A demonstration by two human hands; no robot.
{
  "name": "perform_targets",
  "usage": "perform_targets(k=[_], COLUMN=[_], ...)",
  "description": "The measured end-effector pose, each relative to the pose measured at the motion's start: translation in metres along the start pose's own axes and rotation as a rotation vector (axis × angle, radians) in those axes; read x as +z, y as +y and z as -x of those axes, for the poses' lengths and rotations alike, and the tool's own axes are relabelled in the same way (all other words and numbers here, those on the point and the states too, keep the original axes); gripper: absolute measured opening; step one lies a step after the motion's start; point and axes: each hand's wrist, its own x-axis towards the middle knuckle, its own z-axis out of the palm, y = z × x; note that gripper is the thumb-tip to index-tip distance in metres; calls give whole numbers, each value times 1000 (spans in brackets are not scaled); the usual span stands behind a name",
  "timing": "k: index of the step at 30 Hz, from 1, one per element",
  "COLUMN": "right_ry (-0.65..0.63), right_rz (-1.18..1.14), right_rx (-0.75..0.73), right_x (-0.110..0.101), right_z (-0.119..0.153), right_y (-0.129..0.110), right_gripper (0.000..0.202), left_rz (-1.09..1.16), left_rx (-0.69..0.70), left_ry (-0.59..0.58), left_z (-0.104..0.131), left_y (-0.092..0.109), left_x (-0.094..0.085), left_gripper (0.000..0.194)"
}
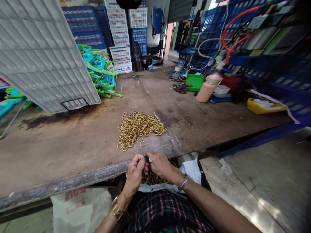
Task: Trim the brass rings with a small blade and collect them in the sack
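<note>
My left hand (136,170) and my right hand (160,164) meet just off the table's front edge, fingers pinched together around a small dark item (146,158). It is too small and covered to name. Under them, a pale cloth-lined container on my lap holds many brass-coloured rings (155,179). Beyond my hands, a loose pile of brass-coloured rings (137,126) lies on the wooden table (97,139), with a few single rings at its near side.
A large ribbed grey panel (48,55) leans at the left, beside green and turquoise frames (102,71). Toward the back right are a green tray (194,82), a pink bottle (209,88) and a yellow tray (264,106). A white bag (80,210) hangs below the edge.
</note>
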Motion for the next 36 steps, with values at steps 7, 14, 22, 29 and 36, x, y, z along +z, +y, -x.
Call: perform_targets(k=[7,14,22,29,36], right_ry=[3,206,182,257,316], right_rz=[124,139,163,-32,-760], right_rx=[105,143,159,129,167], right_x=[-9,-9,-2,-3,-9], right_z=[-16,-46,-63,-59,-39], right_y=[1,3,0,11,-1], right_gripper=[28,21,22,11,8], left_rz=[16,384,593,752,495], left_rx=[-3,-128,-233,-378,-253], left_ry=[-87,-11,43,129,217], left_z=[14,14,3,-6,-18], left_y=[10,14,10,9,0], left_x=[2,6,-12,-13,-4], left_gripper=[28,27,33,31,49])
